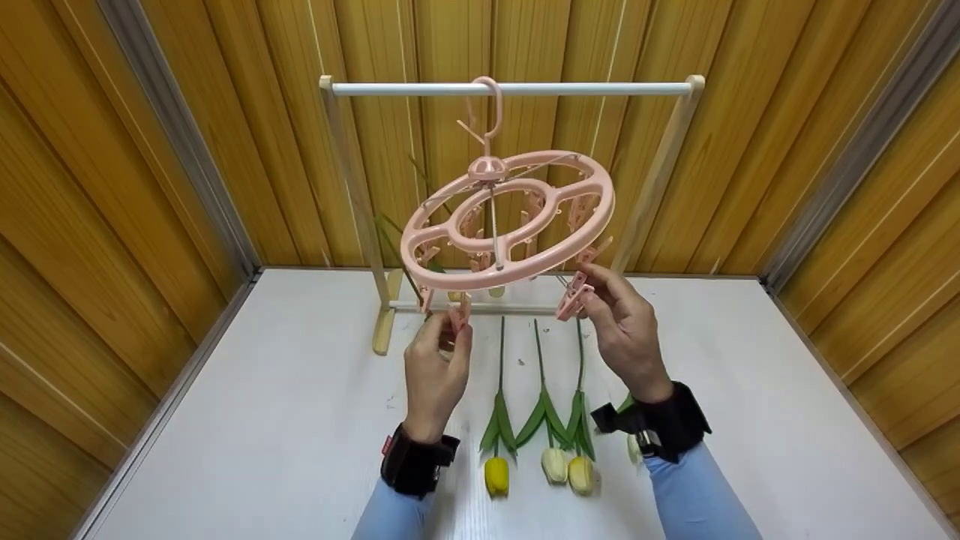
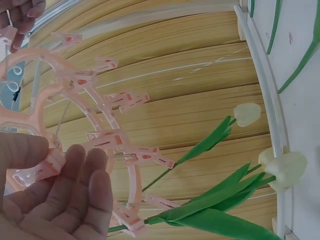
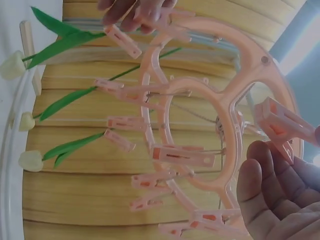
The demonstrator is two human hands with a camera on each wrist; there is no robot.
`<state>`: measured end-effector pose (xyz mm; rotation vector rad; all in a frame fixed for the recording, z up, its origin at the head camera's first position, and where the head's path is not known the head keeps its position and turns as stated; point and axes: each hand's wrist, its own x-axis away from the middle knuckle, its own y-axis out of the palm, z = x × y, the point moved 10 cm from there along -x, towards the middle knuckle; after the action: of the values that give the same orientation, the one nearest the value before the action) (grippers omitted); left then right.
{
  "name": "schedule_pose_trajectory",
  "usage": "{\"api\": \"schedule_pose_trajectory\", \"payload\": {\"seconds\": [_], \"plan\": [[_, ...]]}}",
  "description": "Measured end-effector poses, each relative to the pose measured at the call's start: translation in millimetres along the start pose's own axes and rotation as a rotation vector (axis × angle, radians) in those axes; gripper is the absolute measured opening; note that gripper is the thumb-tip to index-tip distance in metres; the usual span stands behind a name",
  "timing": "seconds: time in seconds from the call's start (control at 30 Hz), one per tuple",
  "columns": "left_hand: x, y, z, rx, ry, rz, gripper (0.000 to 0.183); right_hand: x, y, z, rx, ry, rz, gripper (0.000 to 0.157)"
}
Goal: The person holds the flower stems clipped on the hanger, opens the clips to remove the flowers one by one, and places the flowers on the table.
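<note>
A round pink clip hanger (image 1: pixel 517 266) hangs tilted by its hook from the white rail (image 1: pixel 405 89) of a stand. At its near left rim my left hand (image 1: pixel 435 367) pinches a pink clothespin (image 1: pixel 460 315) between thumb and fingers. My right hand (image 1: pixel 628 330) grips another pink clothespin (image 1: pixel 574 298) by the right rim, also seen in the right wrist view (image 3: pixel 282 122). Other clothespins (image 3: pixel 185 156) dangle around the rings. Several pale tulips hang head down from clips at the back, among them one tulip (image 2: pixel 247 114) with green leaves.
On the white table (image 1: pixel 270 420) lie a yellow tulip (image 1: pixel 496 476) and two paler tulips (image 1: pixel 555 465), stems pointing at the stand. Another tulip (image 1: pixel 634 448) is partly hidden under the right wrist. Wooden-look walls (image 1: pixel 112 187) enclose the table behind and at both sides.
</note>
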<state>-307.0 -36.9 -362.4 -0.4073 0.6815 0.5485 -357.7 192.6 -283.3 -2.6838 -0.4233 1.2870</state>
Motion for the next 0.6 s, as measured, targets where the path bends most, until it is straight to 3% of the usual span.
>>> {"api": "schedule_pose_trajectory", "payload": {"seconds": [0.33,0.6], "plan": [[7.1,6.0,30.7,-0.095,0.127,-0.056,0.013,6,-5.6,26,0.188,0.15,0.038,0.035],[13.7,16.5,49.4,-0.09,0.204,-0.09,0.014,9,27.0,14,0.263,0.152,-0.05,0.023]]}}
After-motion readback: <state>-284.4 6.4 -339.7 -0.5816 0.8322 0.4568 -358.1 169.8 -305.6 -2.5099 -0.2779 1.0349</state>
